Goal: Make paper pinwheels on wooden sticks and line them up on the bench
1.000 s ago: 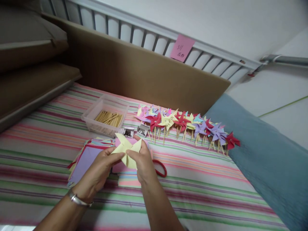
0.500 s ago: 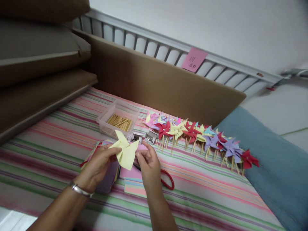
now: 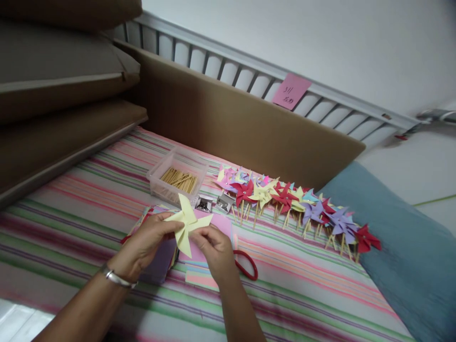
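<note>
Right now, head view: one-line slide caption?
Left hand holding a yellow paper pinwheel, right hand against it, above a striped cloth, near a box of sticks.

Head view: worn on the person, looking from above the near edge of the striped cloth [image 3: 71, 228].
Facing: forward and steeply down, across to the far edge, where a brown board [image 3: 242, 118] stands.
Tilt: rolled, so the white radiator [image 3: 245, 78] slopes down rightward.
Hands: left hand [image 3: 151, 237] and right hand [image 3: 215, 249] close, low of centre; forearms nearest.
Breadth: wide, from brown stack [image 3: 60, 128] at the left edge to blue fabric [image 3: 399, 237] at the right.
</note>
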A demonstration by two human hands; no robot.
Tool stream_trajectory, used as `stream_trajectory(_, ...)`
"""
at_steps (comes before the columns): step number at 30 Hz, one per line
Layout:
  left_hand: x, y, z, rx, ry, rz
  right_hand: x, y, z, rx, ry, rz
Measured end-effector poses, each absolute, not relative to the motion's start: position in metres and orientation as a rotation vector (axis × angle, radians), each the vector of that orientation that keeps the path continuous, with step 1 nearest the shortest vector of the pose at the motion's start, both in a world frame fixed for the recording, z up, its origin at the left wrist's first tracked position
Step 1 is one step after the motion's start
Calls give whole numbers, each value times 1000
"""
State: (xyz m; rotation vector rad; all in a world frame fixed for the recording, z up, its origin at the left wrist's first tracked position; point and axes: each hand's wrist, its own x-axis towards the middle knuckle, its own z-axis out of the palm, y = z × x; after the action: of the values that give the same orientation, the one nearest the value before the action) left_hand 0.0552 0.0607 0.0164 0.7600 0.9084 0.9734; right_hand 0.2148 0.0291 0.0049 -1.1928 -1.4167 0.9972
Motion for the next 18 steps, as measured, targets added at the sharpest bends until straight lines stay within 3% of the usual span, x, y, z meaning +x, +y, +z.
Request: stream_trajectory(18, 70, 55, 21, 782, 1051, 934, 214, 31, 6, -1378, -1231, 1071)
